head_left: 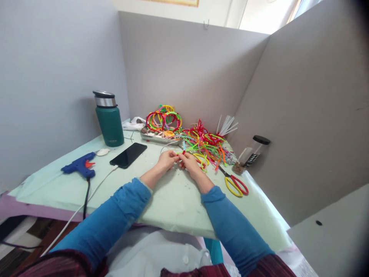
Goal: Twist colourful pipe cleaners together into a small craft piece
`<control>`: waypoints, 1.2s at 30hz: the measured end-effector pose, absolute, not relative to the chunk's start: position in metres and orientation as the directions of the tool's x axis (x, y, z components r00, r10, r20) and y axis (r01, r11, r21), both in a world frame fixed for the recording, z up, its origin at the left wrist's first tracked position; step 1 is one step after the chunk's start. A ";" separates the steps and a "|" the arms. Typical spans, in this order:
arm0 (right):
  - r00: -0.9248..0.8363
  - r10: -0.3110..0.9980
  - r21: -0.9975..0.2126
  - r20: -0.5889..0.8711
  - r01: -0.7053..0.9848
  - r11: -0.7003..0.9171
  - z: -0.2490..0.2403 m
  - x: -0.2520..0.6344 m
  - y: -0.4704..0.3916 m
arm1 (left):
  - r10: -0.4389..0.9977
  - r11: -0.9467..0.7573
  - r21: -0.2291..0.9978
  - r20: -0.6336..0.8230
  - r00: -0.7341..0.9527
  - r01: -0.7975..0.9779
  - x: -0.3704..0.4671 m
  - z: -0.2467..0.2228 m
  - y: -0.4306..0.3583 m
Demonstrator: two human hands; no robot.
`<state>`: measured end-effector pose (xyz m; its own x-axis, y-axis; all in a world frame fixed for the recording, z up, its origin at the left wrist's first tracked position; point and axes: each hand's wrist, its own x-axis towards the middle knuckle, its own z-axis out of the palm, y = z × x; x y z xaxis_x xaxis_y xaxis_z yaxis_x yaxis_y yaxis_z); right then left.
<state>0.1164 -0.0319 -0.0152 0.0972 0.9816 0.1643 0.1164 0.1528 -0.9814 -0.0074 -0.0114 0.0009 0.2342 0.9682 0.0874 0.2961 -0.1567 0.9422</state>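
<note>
My left hand and my right hand meet above the middle of the table, fingertips pinched close together. Between them is a small red piece, which looks like pipe cleaner; both hands grip it. Just behind and to the right of my hands lies a tangled heap of coloured pipe cleaners. A metal tray with small bits in it stands behind my hands, with coloured pipe cleaner rings on it. The fingers partly hide the held piece.
A green bottle, a black phone with a white cable and a blue glue gun are on the left. Scissors with red and yellow handles lie right, near a clear container. White sticks stand behind.
</note>
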 end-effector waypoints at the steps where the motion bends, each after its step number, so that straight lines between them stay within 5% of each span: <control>1: 0.098 0.982 -0.983 0.159 0.110 0.148 -0.015 0.116 -0.032 | 0.967 -0.162 0.942 0.092 0.239 0.295 -0.007 0.000 -0.011; 36: 0.109 0.987 -0.993 0.118 0.033 0.115 -0.013 0.116 -0.032 | 0.943 -0.290 0.890 0.205 0.261 0.352 -0.007 -0.005 -0.006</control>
